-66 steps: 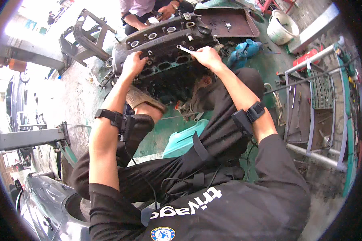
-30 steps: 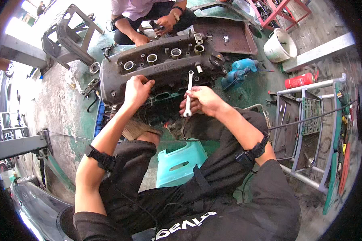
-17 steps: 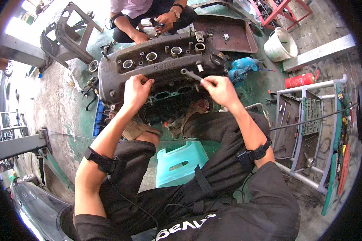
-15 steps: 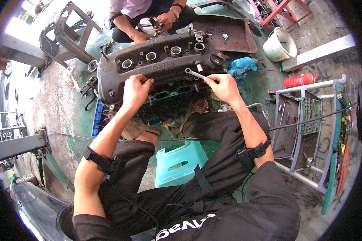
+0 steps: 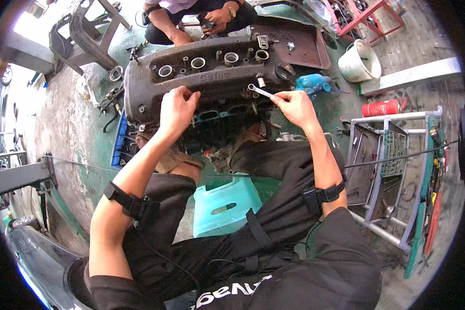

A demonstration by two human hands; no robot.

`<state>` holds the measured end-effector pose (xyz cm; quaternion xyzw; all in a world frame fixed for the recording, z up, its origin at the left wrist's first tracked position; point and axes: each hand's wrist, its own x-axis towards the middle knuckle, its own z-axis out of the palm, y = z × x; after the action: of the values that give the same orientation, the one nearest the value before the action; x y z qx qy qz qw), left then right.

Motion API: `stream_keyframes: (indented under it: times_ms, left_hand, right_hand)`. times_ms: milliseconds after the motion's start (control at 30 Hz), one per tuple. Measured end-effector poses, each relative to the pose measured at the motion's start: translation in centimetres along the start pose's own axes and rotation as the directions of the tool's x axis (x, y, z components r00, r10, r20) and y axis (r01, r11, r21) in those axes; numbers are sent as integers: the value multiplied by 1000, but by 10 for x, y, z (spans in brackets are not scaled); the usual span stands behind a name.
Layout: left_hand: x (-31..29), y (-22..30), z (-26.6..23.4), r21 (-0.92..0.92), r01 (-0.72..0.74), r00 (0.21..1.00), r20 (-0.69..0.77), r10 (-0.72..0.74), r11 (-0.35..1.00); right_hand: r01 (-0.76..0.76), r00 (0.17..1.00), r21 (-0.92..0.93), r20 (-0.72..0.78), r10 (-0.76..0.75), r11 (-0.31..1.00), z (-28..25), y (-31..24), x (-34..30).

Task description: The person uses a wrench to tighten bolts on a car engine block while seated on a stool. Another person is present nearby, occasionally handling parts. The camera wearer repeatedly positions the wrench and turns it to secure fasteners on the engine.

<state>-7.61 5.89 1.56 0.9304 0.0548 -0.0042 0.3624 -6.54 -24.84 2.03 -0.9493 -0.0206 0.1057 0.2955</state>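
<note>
A dark engine with a black valve cover [image 5: 165,89] sits in front of me. Its top has several round holes with pale rims. My right hand [image 5: 296,108] pinches the end of a ring wrench [image 5: 261,92] at the cover's right front. The wrench's ring end points left, near a short silver stub [image 5: 261,82]. My left hand [image 5: 178,111] is at the cover's front edge, thumb and fingers pressed together; whatever they may hold is hidden. A black round cap [image 5: 284,71] is on the cover's right end.
Across the engine a person crouches, a dark object in one hand [image 5: 219,20]. A blue power tool [image 5: 313,85] lies right of the engine. Further right are a white bucket [image 5: 359,61], a red extinguisher [image 5: 381,108] and a metal tool rack [image 5: 416,175]. A turquoise stool [image 5: 227,209] stands below me.
The ring end of the wrench has moved slightly right, closer to the silver stub. My left fingertips have risen a little along the cover's front. The whole view has shifted slightly.
</note>
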Motion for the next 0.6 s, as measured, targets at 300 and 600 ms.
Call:
stream_keyframes:
  times_ms: [300, 600]
  left_hand:
    - [-1, 1, 3, 14, 32, 999, -35, -31, 999]
    - [-2, 5, 2, 16, 35, 998, -44, -34, 999]
  right_hand:
    - [-364, 861, 214, 449, 239, 906, -6, -22, 5]
    - [-676, 731, 737, 669, -132, -7, 59, -55, -11]
